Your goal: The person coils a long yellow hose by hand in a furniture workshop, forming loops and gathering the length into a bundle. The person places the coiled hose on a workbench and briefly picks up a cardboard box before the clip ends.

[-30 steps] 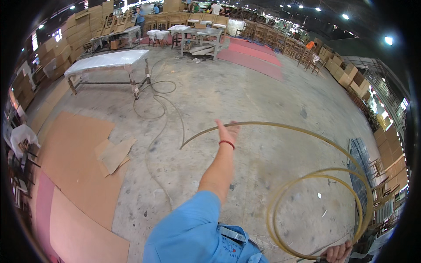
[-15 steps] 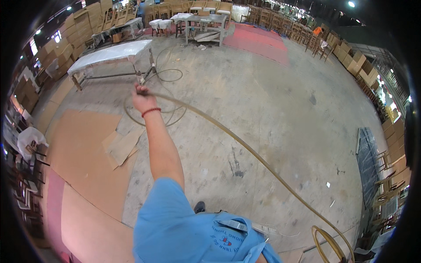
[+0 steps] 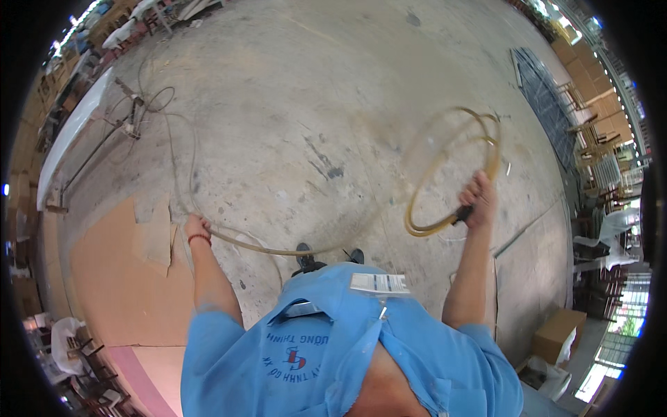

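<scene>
A long yellowish-brown hose (image 3: 251, 246) runs between my two hands, sagging in front of my body. My left hand (image 3: 197, 226), with a red bead bracelet at the wrist, is closed round it at the left. From there the hose trails over the floor toward the wrapped table. Up at the right, my right hand (image 3: 479, 200) grips a bundle of hose loops (image 3: 425, 227), blurred by motion. A black end fitting (image 3: 462, 214) pokes out below its fingers.
A plastic-wrapped table (image 3: 78, 139) on metal legs stands at the left, with loose hose by its leg. Cardboard sheets (image 3: 114, 278) cover the floor at the near left. At the right are a dark flat panel (image 3: 544, 104), chairs and an open cardboard box (image 3: 559, 333).
My left hand has come back from its far reach to nearer my body, still on the hose. My right hand has come into view with the coiled loops. My view has tilted down and turned right.
</scene>
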### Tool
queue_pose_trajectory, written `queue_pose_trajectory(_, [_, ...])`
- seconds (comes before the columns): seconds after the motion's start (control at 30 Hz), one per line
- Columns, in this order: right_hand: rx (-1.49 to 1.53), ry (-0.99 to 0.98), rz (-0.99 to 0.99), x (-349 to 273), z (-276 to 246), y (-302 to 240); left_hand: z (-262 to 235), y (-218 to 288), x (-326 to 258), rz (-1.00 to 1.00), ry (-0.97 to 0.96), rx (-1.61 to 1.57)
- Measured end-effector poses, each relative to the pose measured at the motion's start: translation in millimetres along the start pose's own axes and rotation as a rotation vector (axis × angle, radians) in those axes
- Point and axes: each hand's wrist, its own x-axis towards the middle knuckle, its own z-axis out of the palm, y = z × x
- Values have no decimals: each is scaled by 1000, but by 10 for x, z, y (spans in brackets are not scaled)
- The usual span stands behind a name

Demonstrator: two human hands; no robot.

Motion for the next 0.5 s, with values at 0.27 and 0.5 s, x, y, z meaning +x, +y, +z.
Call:
queue_pose_trajectory(0.27, [-240,-384,397,272,947,1150,899,306,-2018,248,-197,-283])
queue_pose_trajectory(0.5, [-262,-744,664,-71,1497,1605,2103,303,-2488,143,-340,-432])
